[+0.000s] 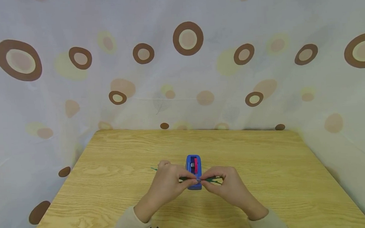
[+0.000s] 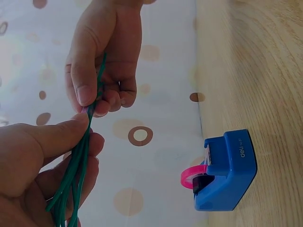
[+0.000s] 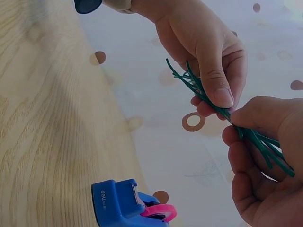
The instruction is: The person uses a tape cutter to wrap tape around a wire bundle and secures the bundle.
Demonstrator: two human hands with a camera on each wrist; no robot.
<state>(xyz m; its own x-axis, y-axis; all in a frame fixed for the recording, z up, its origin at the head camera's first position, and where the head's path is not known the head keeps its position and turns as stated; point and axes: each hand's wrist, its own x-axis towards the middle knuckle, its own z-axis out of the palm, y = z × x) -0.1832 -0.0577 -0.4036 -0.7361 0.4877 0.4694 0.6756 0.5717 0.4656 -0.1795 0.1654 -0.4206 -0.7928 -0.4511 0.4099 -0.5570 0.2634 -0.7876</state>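
Observation:
A bundle of thin green strands [image 2: 75,177], perhaps wire or string, is held above the table between both hands. My left hand [image 1: 167,179] pinches its middle between thumb and fingertips. Right beside it, my right hand [image 1: 227,185] pinches the same bundle, and the two sets of fingertips nearly meet. Loose strand ends [image 3: 272,151] fan out past each hand. A small pale patch shows on the bundle between the thumbs; whether it is tape I cannot tell. Behind and below the fingers stands a blue tape dispenser [image 2: 232,172] with a pink roll core [image 3: 161,211].
The wooden table [image 1: 125,149] has a light grain and reaches back to a pale curtain [image 1: 167,76] printed with brown and beige circles. The curtain also hangs along the left and right sides.

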